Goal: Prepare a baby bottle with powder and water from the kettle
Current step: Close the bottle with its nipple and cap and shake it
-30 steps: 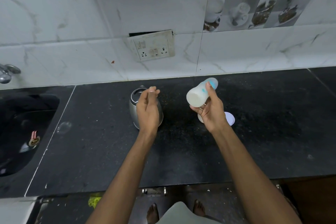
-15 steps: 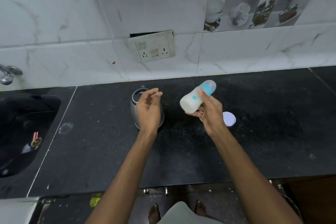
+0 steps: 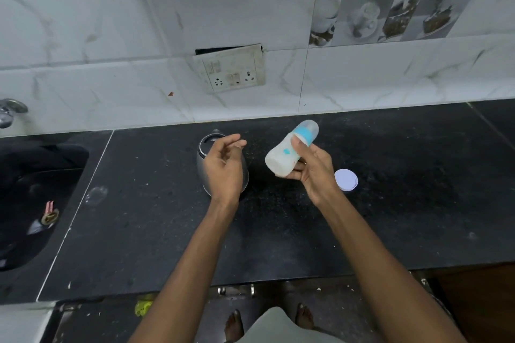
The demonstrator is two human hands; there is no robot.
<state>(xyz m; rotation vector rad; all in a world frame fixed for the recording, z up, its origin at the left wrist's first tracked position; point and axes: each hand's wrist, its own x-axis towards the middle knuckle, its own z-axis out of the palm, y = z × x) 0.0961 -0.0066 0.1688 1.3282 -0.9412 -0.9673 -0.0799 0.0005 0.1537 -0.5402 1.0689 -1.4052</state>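
Right hand [image 3: 315, 172] gripping tilted baby bottle [image 3: 289, 149], left hand [image 3: 224, 167] loosely curled, empty

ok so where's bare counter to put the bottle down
Bare counter lies right of the white lid, and along the front edge below both arms. The strip between kettle and sink is free too. It is crowded between kettle and lid, where the right hand holds the bottle.
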